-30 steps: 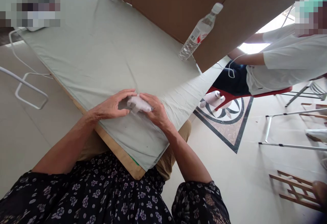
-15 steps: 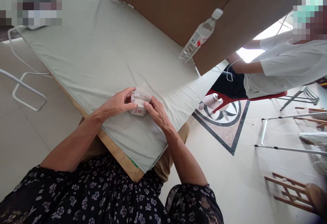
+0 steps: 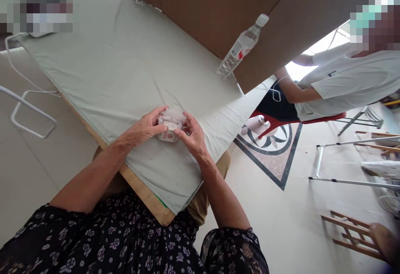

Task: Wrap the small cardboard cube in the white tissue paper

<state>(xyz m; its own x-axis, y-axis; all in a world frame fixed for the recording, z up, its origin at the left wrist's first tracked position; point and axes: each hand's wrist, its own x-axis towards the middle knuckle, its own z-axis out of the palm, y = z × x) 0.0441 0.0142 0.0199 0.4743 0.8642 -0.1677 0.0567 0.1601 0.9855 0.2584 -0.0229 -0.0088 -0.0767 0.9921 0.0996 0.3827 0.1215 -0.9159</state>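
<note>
A small white packet (image 3: 168, 135) with reddish print on its front sits near the table's corner, with thin, crinkled white wrapping at its top. My left hand (image 3: 150, 125) holds its left side, thumb on the front and fingers behind. From the right, my right hand (image 3: 193, 135) grips it with the thumb on the front edge and the fingers curved around the far side. The packet's back and underside are hidden. Beneath it lies a pale green cloth (image 3: 118, 82) covering the table.
A clear plastic bottle (image 3: 240, 51) with a white cap stands beside a large brown cardboard box (image 3: 193, 11). On the right, a person in a white shirt (image 3: 346, 78) sits on a red stool (image 3: 315, 120). Bare wood (image 3: 146, 190) shows along the table's near edge.
The thin wrapping at the packet's top has spread wider. My right hand's fingers have opened out somewhat and shifted round its far right side, while my left hand stays nearly in place.
</note>
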